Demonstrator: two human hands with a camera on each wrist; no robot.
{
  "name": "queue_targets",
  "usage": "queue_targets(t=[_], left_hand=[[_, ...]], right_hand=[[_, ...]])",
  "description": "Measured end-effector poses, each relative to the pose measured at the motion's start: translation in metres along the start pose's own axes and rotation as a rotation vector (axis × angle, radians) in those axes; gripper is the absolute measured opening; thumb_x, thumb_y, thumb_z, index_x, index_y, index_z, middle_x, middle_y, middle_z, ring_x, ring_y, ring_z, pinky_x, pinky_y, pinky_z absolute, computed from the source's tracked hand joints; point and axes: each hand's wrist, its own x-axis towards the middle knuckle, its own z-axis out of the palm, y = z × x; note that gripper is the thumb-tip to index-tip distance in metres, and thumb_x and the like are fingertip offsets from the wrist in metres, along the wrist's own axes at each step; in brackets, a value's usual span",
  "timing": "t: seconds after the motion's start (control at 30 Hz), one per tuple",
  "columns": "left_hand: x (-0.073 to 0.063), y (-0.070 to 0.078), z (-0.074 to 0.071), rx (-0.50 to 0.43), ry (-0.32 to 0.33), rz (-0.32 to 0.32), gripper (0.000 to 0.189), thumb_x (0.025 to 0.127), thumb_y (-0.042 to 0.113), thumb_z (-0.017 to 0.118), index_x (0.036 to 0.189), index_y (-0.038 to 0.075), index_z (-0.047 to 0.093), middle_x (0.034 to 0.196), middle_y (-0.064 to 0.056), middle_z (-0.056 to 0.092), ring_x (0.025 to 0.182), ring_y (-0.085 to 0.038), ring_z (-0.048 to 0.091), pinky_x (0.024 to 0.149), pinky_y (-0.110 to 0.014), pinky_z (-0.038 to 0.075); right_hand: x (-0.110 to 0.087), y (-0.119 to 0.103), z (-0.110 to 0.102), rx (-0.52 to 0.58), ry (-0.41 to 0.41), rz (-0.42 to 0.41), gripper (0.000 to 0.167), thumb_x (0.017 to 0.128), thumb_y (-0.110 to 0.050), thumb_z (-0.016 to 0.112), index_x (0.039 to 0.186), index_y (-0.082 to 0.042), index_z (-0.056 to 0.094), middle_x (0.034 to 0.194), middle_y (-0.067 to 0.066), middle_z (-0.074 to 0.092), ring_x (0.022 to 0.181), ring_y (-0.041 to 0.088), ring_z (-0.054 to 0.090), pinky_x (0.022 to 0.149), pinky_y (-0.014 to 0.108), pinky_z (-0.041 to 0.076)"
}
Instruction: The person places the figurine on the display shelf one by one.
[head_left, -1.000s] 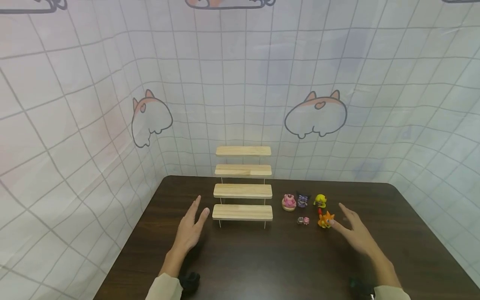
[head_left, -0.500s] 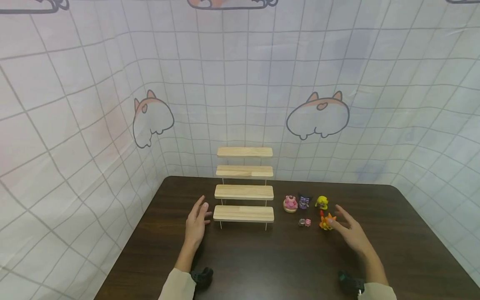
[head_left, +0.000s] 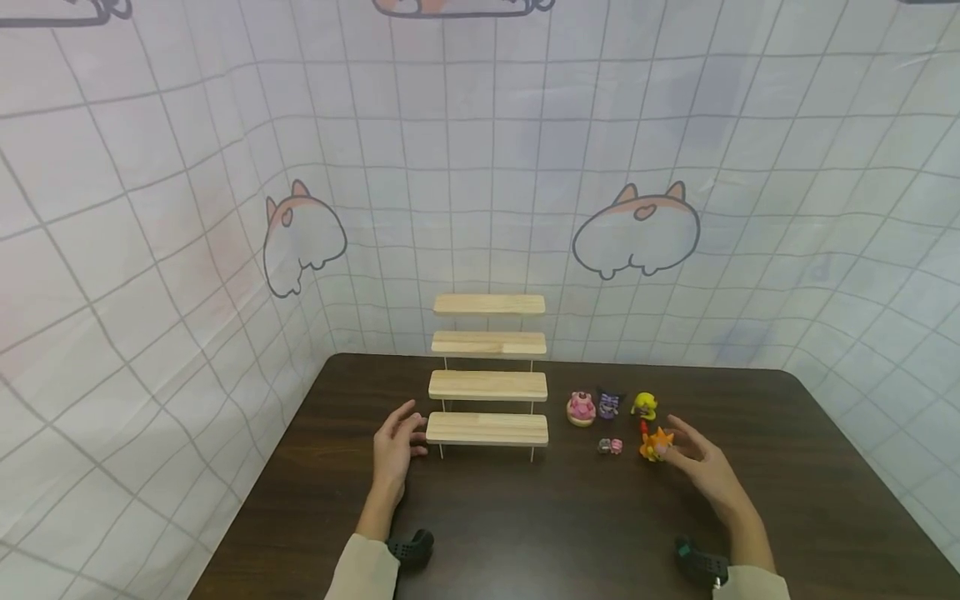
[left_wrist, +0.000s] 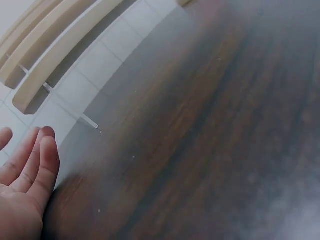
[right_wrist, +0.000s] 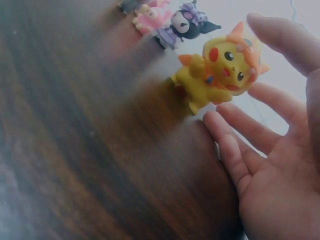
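A small yellow figurine in an orange hood (head_left: 657, 443) stands on the dark table. My right hand (head_left: 716, 479) is beside it, thumb and fingers spread around its side. In the right wrist view the thumb is apart from the figurine (right_wrist: 215, 75), and the fingertips lie close behind it; whether they touch cannot be told. At the left end of the stepped wooden display rack (head_left: 487, 427), my left hand (head_left: 393, 450) has its fingers loosely bent and holds nothing. The left wrist view has the fingers (left_wrist: 47, 157) below the rack's boards, apart from them.
Behind the hooded figurine stand a yellow figurine (head_left: 644, 406), a purple and black one (head_left: 609, 405) and a pink one (head_left: 581, 408). Two tiny grey and pink pieces (head_left: 611, 447) lie nearer. A white gridded cloth (head_left: 495, 208) hangs behind the table (head_left: 525, 517).
My left hand has come right, to the rack's end, and its fingers have relaxed inward. My right hand has moved slightly left, its thumb and fingers closer around the hooded figurine. The figurines stay put.
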Motion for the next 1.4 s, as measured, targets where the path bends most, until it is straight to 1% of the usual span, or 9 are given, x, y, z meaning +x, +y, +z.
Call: queue_targets(t=[0.13,0.3,0.43,0.63,0.77,1.03,1.1,1.27,1.4], left_hand=[[0.002,-0.001,0.002,-0.021,0.002,-0.016,0.040,0.104,0.020,0.060,0.142,0.007,0.060,0.112,-0.018,0.071,0.075,-0.010,0.066,0.062,-0.025,0.058],[0.005,-0.002,0.004,-0.045,-0.009,-0.015,0.036,0.102,0.015,0.061,0.136,0.003,0.064,0.091,-0.002,0.069,0.066,-0.009,0.064,0.055,-0.021,0.054],[0.008,-0.004,0.004,-0.050,-0.023,-0.018,0.034,0.102,0.012,0.060,0.134,0.002,0.065,0.083,0.003,0.068,0.062,-0.010,0.065,0.052,-0.021,0.052],[0.009,-0.005,0.003,-0.057,-0.071,-0.011,0.036,0.100,0.011,0.061,0.135,0.003,0.065,0.080,0.002,0.069,0.060,-0.011,0.066,0.051,-0.021,0.051],[0.009,-0.005,0.001,-0.062,-0.103,-0.003,0.037,0.099,0.008,0.061,0.135,0.003,0.064,0.081,0.001,0.068,0.061,-0.011,0.066,0.052,-0.021,0.051],[0.008,-0.006,-0.003,-0.075,-0.123,-0.005,0.039,0.097,0.004,0.064,0.136,0.001,0.063,0.083,0.004,0.072,0.062,-0.011,0.067,0.052,-0.021,0.051],[0.007,-0.006,-0.004,-0.078,-0.129,-0.009,0.040,0.096,0.004,0.065,0.136,0.001,0.063,0.083,0.005,0.073,0.062,-0.011,0.067,0.052,-0.021,0.051],[0.004,-0.006,-0.005,-0.080,-0.132,-0.018,0.042,0.095,0.005,0.067,0.137,0.001,0.062,0.084,0.006,0.074,0.063,-0.011,0.068,0.054,-0.022,0.052],[0.003,-0.007,-0.006,-0.078,-0.132,-0.020,0.042,0.095,0.004,0.067,0.137,0.001,0.062,0.085,0.005,0.074,0.064,-0.011,0.068,0.054,-0.022,0.052]], right_hand=[[0.000,0.002,0.000,0.007,-0.014,0.006,0.076,0.101,-0.039,0.065,0.162,-0.014,0.029,0.155,0.027,0.041,0.137,0.046,0.047,0.105,0.056,0.049],[0.003,0.002,-0.001,-0.002,-0.011,-0.003,0.073,0.099,-0.039,0.068,0.159,-0.012,0.037,0.154,0.030,0.042,0.137,0.048,0.047,0.105,0.059,0.048],[0.004,0.002,-0.003,-0.021,-0.013,-0.004,0.072,0.099,-0.041,0.067,0.157,-0.009,0.040,0.155,0.030,0.041,0.138,0.048,0.045,0.107,0.063,0.046],[0.003,0.001,-0.004,-0.030,-0.011,-0.006,0.071,0.098,-0.042,0.068,0.155,-0.007,0.043,0.152,0.028,0.048,0.136,0.044,0.050,0.106,0.058,0.048],[0.002,0.000,-0.004,-0.043,-0.008,0.010,0.072,0.097,-0.044,0.069,0.154,-0.007,0.045,0.149,0.027,0.051,0.135,0.045,0.051,0.107,0.062,0.046],[0.000,0.000,-0.003,-0.046,-0.012,0.036,0.075,0.096,-0.045,0.070,0.154,-0.004,0.045,0.151,0.029,0.049,0.139,0.047,0.046,0.110,0.068,0.039],[0.000,0.001,-0.003,-0.048,-0.003,0.037,0.075,0.096,-0.045,0.070,0.153,-0.003,0.046,0.150,0.028,0.051,0.138,0.046,0.048,0.110,0.067,0.040],[-0.001,0.001,-0.002,-0.081,0.021,0.022,0.072,0.097,-0.045,0.069,0.153,-0.005,0.048,0.145,0.027,0.056,0.130,0.041,0.056,0.103,0.056,0.051],[-0.002,0.001,-0.003,-0.103,0.032,0.030,0.074,0.096,-0.048,0.069,0.153,-0.005,0.047,0.144,0.026,0.057,0.129,0.040,0.057,0.100,0.050,0.053]])
